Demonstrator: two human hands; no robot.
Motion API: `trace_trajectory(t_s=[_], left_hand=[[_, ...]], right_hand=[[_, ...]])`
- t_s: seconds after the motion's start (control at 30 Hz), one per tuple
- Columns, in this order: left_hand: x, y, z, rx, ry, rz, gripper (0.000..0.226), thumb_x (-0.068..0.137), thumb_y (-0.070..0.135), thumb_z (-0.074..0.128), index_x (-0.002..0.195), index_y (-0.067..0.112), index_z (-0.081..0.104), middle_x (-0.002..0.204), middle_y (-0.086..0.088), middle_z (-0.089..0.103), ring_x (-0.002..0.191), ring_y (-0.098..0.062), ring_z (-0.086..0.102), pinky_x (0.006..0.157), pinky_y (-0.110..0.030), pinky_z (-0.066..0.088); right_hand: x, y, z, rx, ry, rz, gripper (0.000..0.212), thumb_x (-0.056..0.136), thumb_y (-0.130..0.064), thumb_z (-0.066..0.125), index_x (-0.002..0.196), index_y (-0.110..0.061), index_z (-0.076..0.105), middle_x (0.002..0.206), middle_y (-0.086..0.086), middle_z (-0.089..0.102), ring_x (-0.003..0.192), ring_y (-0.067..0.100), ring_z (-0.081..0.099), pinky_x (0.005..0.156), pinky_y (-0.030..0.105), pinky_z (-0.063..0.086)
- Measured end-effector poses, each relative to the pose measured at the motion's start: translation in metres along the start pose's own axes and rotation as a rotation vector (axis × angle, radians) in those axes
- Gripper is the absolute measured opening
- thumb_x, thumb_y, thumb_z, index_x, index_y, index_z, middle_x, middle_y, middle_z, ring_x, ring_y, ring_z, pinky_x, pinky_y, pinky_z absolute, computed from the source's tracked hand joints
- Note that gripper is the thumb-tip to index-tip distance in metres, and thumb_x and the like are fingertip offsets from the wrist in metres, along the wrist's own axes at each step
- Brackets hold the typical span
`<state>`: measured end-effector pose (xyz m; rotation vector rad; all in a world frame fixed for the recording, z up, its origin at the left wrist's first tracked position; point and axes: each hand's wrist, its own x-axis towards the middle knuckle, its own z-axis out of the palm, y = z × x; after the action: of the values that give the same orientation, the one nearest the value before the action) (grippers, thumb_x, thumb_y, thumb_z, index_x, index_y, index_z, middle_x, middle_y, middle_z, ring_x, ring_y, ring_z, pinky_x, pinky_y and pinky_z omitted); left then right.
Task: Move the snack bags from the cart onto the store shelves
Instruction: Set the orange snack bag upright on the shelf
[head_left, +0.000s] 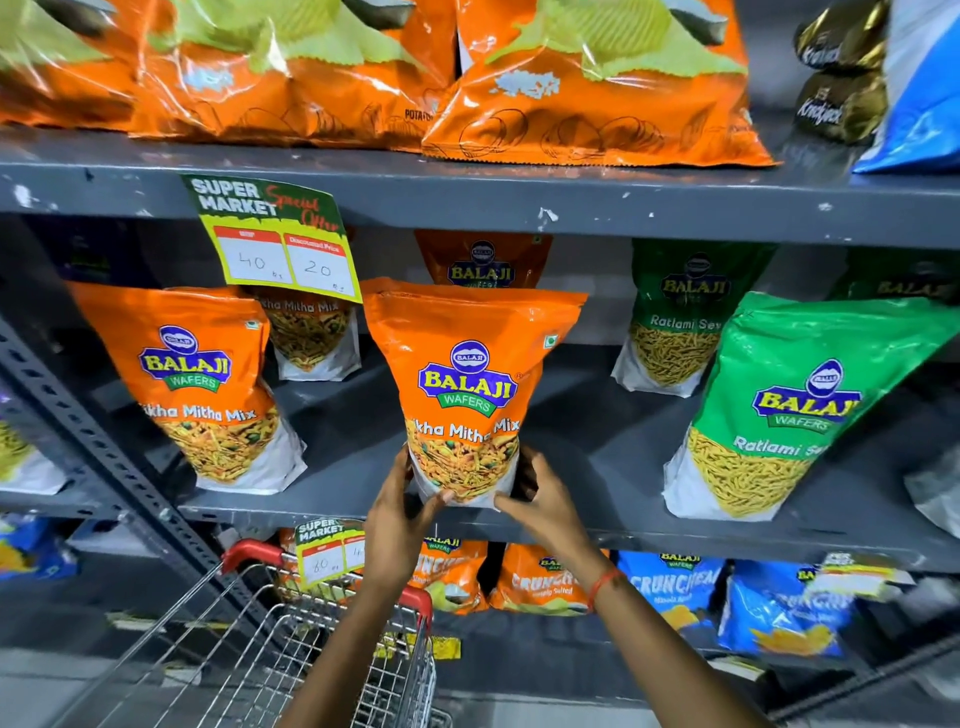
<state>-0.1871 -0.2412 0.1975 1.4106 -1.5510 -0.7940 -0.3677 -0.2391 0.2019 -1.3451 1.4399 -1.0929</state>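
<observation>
An orange Tikha Mitha Mix bag (467, 384) stands upright at the front of the middle grey shelf (332, 512). My left hand (402, 512) grips its lower left corner and my right hand (540, 493) holds its lower right side, fingers wrapped behind the bag. Another orange bag (200, 384) of the same snack leans to the left, and more sit behind. The wire cart (291, 644) with red corners is below my arms; I cannot see any bags inside it.
Green Ratlami Sev bags (779, 410) stand on the right of the same shelf. Large orange chip bags (587, 98) fill the shelf above. Blue and orange Crunchex bags (675, 587) sit below. A price tag (275, 244) hangs from the upper shelf edge.
</observation>
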Motion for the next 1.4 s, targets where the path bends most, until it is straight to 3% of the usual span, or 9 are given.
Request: trace_trajectory(t_s=[0.1, 0.2, 0.37, 0.53, 0.6, 0.7, 0.8, 0.97, 1.4], left_hand=[[0.000, 0.000, -0.002, 0.004, -0.004, 0.024, 0.077, 0.079, 0.028, 0.069, 0.142, 0.025, 0.024, 0.147, -0.003, 0.041, 0.130, -0.014, 0.042, 0.099, -0.036, 0.045], [-0.004, 0.010, -0.014, 0.054, 0.143, 0.112, 0.083, 0.080, 0.027, 0.067, 0.145, 0.023, 0.016, 0.156, -0.004, 0.023, 0.142, -0.018, 0.025, 0.111, -0.037, 0.032], [-0.001, 0.007, -0.050, 0.066, 0.512, 0.165, 0.077, 0.084, 0.026, 0.061, 0.145, 0.014, 0.017, 0.154, -0.006, 0.024, 0.142, -0.018, 0.023, 0.115, -0.030, 0.023], [0.026, -0.050, -0.099, 0.039, 0.672, -0.029, 0.079, 0.079, 0.024, 0.069, 0.142, 0.012, 0.023, 0.148, -0.019, 0.031, 0.138, -0.032, 0.030, 0.115, -0.042, 0.025], [0.033, -0.069, -0.118, 0.011, 0.638, -0.071, 0.080, 0.077, 0.019, 0.072, 0.142, 0.012, 0.025, 0.144, -0.018, 0.036, 0.133, -0.032, 0.037, 0.112, -0.045, 0.031], [0.039, -0.084, -0.138, -0.023, 0.527, -0.132, 0.082, 0.078, 0.013, 0.071, 0.144, 0.013, 0.022, 0.147, -0.012, 0.037, 0.133, -0.023, 0.038, 0.108, -0.034, 0.030], [0.045, -0.093, -0.151, -0.025, 0.435, -0.164, 0.078, 0.080, 0.018, 0.070, 0.143, 0.014, 0.024, 0.148, -0.009, 0.039, 0.135, -0.021, 0.039, 0.111, -0.040, 0.034], [0.046, -0.098, -0.160, -0.012, 0.465, -0.163, 0.069, 0.080, 0.020, 0.070, 0.138, 0.015, 0.034, 0.142, -0.009, 0.048, 0.129, -0.023, 0.046, 0.106, -0.044, 0.040], [0.041, -0.095, -0.162, 0.009, 0.471, -0.191, 0.068, 0.079, 0.023, 0.071, 0.135, 0.014, 0.034, 0.139, -0.010, 0.051, 0.124, -0.024, 0.049, 0.097, -0.034, 0.039]], right_hand=[[-0.013, -0.009, 0.007, -0.117, 0.184, -0.086, 0.065, 0.080, -0.029, 0.066, 0.135, -0.023, 0.031, 0.144, 0.004, 0.040, 0.137, 0.018, 0.035, 0.102, 0.017, 0.039], [-0.031, -0.035, 0.022, -0.247, 0.467, -0.398, 0.068, 0.085, -0.038, 0.054, 0.142, -0.015, 0.023, 0.153, 0.010, 0.026, 0.143, 0.016, 0.022, 0.113, 0.010, 0.020], [-0.039, -0.067, 0.073, -0.319, 0.301, -0.734, 0.049, 0.091, -0.018, 0.046, 0.137, -0.011, 0.032, 0.150, 0.006, 0.027, 0.143, 0.018, 0.023, 0.116, 0.026, 0.026], [-0.002, -0.054, 0.142, -0.299, 0.000, -0.530, 0.053, 0.091, -0.018, 0.049, 0.140, -0.011, 0.032, 0.150, 0.003, 0.033, 0.139, 0.014, 0.029, 0.114, 0.030, 0.030], [0.021, -0.049, 0.168, -0.315, -0.110, -0.364, 0.062, 0.090, -0.019, 0.052, 0.144, -0.011, 0.023, 0.153, 0.006, 0.030, 0.140, 0.021, 0.029, 0.112, 0.035, 0.031], [0.053, -0.050, 0.195, -0.296, -0.240, -0.193, 0.072, 0.086, -0.013, 0.059, 0.145, -0.009, 0.016, 0.155, 0.011, 0.023, 0.141, 0.027, 0.030, 0.108, 0.032, 0.030], [0.074, -0.053, 0.210, -0.236, -0.310, -0.136, 0.073, 0.083, -0.010, 0.064, 0.143, -0.009, 0.022, 0.149, 0.013, 0.036, 0.136, 0.026, 0.036, 0.105, 0.032, 0.033], [0.084, -0.045, 0.227, -0.283, -0.256, -0.124, 0.063, 0.081, -0.016, 0.065, 0.136, -0.013, 0.035, 0.133, 0.018, 0.055, 0.122, 0.035, 0.052, 0.095, 0.050, 0.047], [0.078, -0.052, 0.229, -0.303, -0.276, -0.129, 0.057, 0.083, -0.016, 0.063, 0.132, -0.014, 0.036, 0.135, 0.016, 0.054, 0.122, 0.033, 0.052, 0.096, 0.046, 0.048]])
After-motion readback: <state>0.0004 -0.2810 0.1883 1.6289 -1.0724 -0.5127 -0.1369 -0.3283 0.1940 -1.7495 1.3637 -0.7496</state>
